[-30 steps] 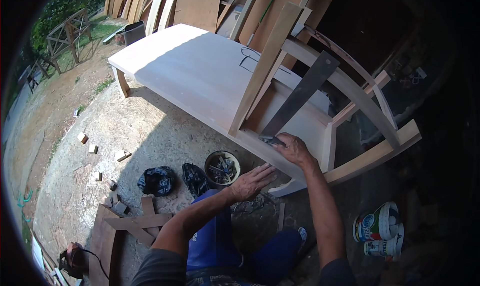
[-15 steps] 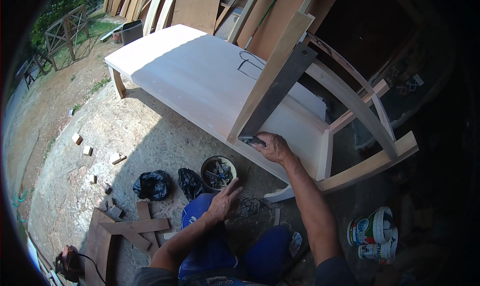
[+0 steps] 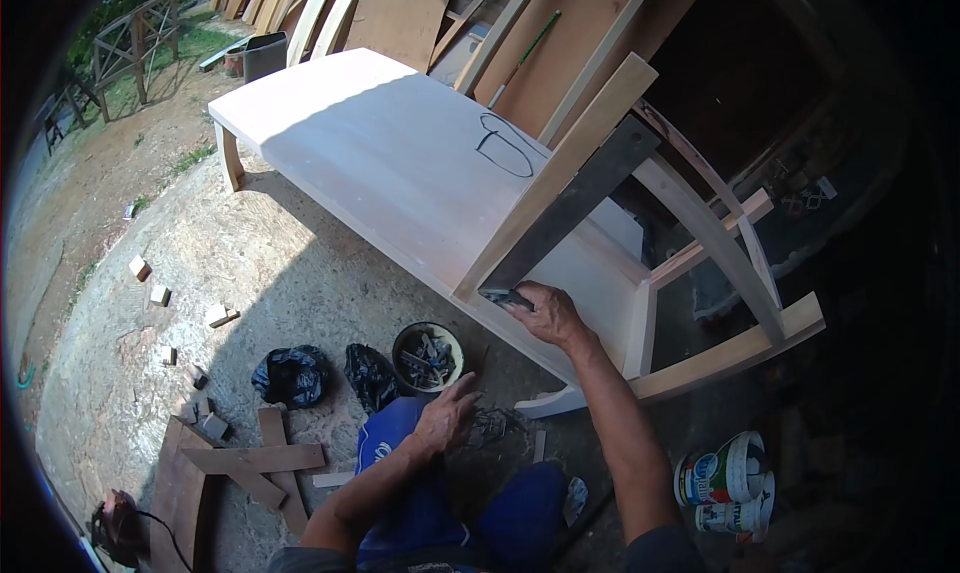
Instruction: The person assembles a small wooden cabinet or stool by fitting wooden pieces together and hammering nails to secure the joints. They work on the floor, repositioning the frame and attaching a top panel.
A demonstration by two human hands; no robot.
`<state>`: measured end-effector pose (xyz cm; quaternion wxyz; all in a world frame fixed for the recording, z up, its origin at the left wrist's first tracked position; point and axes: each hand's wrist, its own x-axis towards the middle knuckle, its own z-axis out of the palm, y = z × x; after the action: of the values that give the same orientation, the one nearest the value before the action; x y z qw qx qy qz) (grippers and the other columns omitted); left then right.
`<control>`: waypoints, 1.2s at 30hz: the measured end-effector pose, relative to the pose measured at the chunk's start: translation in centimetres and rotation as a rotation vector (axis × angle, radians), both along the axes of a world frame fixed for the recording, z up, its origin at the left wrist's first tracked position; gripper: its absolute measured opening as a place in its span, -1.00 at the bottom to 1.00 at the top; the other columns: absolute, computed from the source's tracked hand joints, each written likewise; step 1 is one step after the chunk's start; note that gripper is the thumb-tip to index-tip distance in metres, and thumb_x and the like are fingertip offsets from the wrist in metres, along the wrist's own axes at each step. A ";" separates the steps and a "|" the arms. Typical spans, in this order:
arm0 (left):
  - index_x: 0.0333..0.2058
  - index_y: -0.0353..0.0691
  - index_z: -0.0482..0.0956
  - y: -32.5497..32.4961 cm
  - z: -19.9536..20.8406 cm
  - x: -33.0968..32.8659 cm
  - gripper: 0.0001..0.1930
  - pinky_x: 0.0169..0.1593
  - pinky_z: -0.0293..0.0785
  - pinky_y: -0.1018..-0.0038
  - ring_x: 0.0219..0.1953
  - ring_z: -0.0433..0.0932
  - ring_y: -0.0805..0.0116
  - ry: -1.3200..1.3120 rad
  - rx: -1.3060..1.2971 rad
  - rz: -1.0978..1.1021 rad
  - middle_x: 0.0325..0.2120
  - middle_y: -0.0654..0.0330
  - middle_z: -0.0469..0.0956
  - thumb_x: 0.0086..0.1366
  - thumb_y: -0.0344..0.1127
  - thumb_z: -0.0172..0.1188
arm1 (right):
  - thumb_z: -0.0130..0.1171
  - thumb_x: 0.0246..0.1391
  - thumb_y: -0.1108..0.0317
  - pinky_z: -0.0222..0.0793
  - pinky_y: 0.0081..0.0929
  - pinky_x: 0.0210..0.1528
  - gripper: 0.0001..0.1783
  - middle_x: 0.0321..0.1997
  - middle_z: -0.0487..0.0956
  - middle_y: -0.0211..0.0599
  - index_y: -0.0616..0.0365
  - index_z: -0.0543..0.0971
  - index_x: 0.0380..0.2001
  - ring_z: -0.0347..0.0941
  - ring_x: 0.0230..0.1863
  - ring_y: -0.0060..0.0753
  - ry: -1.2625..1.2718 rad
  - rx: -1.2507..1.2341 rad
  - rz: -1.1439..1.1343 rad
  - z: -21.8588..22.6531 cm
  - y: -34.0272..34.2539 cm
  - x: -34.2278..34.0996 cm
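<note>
My right hand (image 3: pixel 550 316) is closed around a small dark hand tool (image 3: pixel 510 298), its exact kind hard to make out. The tool is at the foot of an upright wooden post (image 3: pixel 560 178), where the post meets a pale wooden furniture frame with a broad white panel (image 3: pixel 400 183). A dark flat strip (image 3: pixel 580 211) with a small hole near its top runs along the post. My left hand (image 3: pixel 445 420) hovers near my blue-clad knee with fingers stretched out, holding nothing visible. Just beyond it stands a round bowl (image 3: pixel 457 351) with dark scraps inside.
Two black plastic bags (image 3: pixel 290 376) lie left of the bowl. Brown boards (image 3: pixel 250 460) and several small wood blocks (image 3: pixel 220 316) are on the concrete at left. White buckets (image 3: pixel 735 473) stand at lower right. Planks (image 3: pixel 400 18) lean at the back.
The whole view has shifted slightly. My right hand and its tool remain at the foot of the post, and my left hand stays near the bowl.
</note>
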<state>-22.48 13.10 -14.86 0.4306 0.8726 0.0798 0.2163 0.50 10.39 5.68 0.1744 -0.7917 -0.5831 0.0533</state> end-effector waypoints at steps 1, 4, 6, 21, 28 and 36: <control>0.07 -0.23 0.53 -0.2 0.1 0.0 -0.58 0.21 0.46 0.19 0.25 0.37 -0.10 -0.006 0.000 0.002 0.30 -0.10 0.25 0.20 -0.40 0.16 | 0.19 0.15 0.15 0.48 -0.11 -0.10 -0.70 -0.18 0.63 -0.02 0.08 0.61 -0.14 0.54 -0.13 0.18 0.003 0.005 0.000 0.0 0.0 0.0; 0.07 -0.23 0.53 -0.4 0.6 -0.4 -0.59 0.19 0.47 0.18 0.23 0.38 -0.10 -0.011 -0.001 -0.004 0.30 -0.10 0.25 0.21 -0.40 0.15 | 0.20 0.15 0.15 0.48 -0.11 -0.10 -0.70 -0.18 0.63 -0.02 0.08 0.61 -0.15 0.54 -0.13 0.18 -0.002 -0.025 -0.025 0.0 0.0 -0.2; 0.06 -0.23 0.53 -0.2 0.5 -0.6 -0.59 0.18 0.48 0.18 0.23 0.39 -0.10 -0.016 0.008 -0.003 0.30 -0.11 0.25 0.21 -0.40 0.15 | 0.20 0.15 0.15 0.47 -0.11 -0.09 -0.71 -0.17 0.63 -0.03 0.07 0.61 -0.14 0.55 -0.12 0.17 0.014 -0.027 -0.019 0.2 0.5 -0.7; 0.18 -0.34 0.38 -0.4 9.3 2.3 -0.56 0.12 0.46 0.33 0.05 0.52 0.20 -0.155 -0.713 0.014 0.05 0.02 0.50 0.48 -0.16 0.01 | 0.17 0.03 0.35 0.47 -0.02 -0.02 -0.70 -0.10 0.53 -0.06 0.19 0.54 -0.13 0.53 -0.04 0.06 -0.080 0.165 -0.387 -1.7 -3.4 -4.3; 0.04 -0.30 0.44 -4.3 13.9 9.2 -0.54 0.05 0.42 0.37 -0.06 0.48 0.39 -0.133 -1.004 -0.233 -0.11 0.12 0.50 0.56 -0.02 -0.23 | 0.16 -0.06 0.48 0.42 -0.14 0.09 -0.57 0.07 0.44 -0.07 0.25 0.50 -0.04 0.43 0.04 -0.01 -0.017 0.468 -0.538 -1.6 -11.8 -11.9; -0.03 -0.29 0.46 -4.4 19.7 12.2 -0.71 -0.23 0.49 0.33 -0.28 0.61 0.10 -0.063 -0.050 -0.283 -0.33 0.02 0.59 0.41 -0.22 0.13 | 0.30 0.09 0.37 0.52 -0.29 0.06 -0.11 0.28 0.36 0.03 0.21 0.10 0.42 0.50 0.07 -0.11 0.482 0.598 -0.621 -10.0 -24.2 -14.1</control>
<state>-10.25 8.68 4.80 0.4808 0.8569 -0.0521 0.1785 -13.62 -13.78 -4.34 0.5314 -0.8085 -0.2526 0.0109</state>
